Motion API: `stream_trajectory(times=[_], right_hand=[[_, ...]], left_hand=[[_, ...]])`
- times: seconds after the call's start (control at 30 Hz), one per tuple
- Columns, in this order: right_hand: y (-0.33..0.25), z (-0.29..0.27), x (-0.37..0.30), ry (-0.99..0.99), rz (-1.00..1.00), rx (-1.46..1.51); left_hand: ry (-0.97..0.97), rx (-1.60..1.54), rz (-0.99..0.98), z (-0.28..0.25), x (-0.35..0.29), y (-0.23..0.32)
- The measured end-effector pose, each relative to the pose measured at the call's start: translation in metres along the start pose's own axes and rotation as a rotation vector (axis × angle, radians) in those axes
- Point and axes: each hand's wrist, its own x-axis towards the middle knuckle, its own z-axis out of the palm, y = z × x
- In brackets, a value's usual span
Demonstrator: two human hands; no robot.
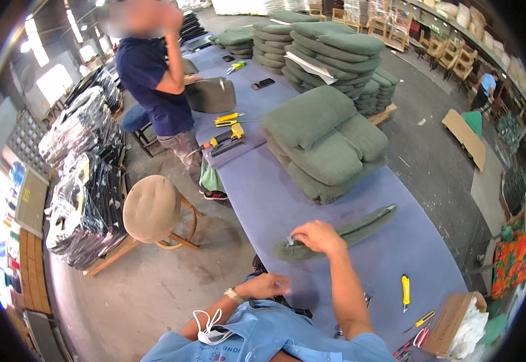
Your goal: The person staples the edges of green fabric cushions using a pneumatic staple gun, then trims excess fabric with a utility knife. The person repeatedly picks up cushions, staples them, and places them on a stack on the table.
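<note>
A long, narrow dark green cushion (359, 230) lies across the blue-covered table, its length split by a seam or gap. Over its left end, my right hand (318, 236) is closed in a pinch, fingertips at the fabric beside a small pale patch whose nature I cannot make out. Close to my body, off the table's near left edge, hovers my left hand (267, 285), somewhat blurred, its fingers stretched out and holding nothing. Beyond the cushion sits a stack of green padded cushions (329, 145).
On the table (263, 199) lie a yellow utility knife (405, 292), a screwdriver (425, 320) and a yellow staple gun (227, 140). A cardboard box (453, 326) stands at near right. A co-worker (154, 84) stands far left, behind a round stool (153, 208). More cushion stacks (332, 57) are farther back.
</note>
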Motion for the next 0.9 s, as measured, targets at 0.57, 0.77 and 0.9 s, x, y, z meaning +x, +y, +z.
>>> stream_trajectory(times=[0.57,0.77,0.9], right_hand=[[0.058,0.103,-0.100,0.861,0.129,0.477],[0.129,0.162,-0.228,1.004,0.663,0.157],[0.162,0.190,-0.269,1.027,0.861,-0.058]], left_hand=[[0.574,-0.281,2.007,-0.134,-0.084,0.309],[0.448,-0.259,2.148,-0.148,-0.040,0.315],[0.121,-0.510,1.701,-0.128,-0.089,0.323]])
